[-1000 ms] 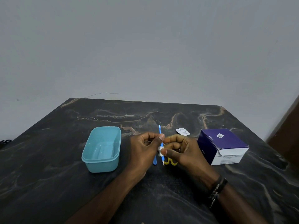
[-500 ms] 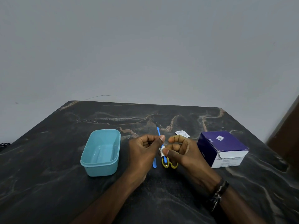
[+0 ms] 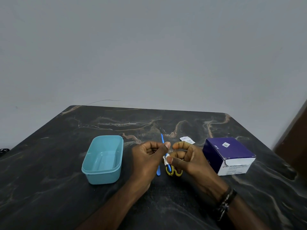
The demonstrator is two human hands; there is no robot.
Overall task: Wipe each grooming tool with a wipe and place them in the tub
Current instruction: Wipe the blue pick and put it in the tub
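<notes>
The left hand [image 3: 147,161] has its grip pinched on a thin blue tool [image 3: 162,140], while the right hand [image 3: 187,161] pinches a white wipe [image 3: 166,159] around the tool's shaft. Yellow-handled scissors [image 3: 174,172] lie on the dark worktop [image 3: 49,188] under the hands, the teal tub [image 3: 103,159] is left of them, and a purple box [image 3: 230,155] is to the right.

Two bare forearms are seen entering from the lower edge, each ending in a bare hand: the left hand [image 3: 146,161] and the right hand [image 3: 191,161]. No sleeves are shown on either forearm within the view. Short, trimmed fingernails are seen on the thumbs. A stack of dark, black-looking cord or bead bracelets [image 3: 226,202] is worn around the right wrist, with a small loose end hanging from it. The bracelet material cannot be told more exactly.
</notes>
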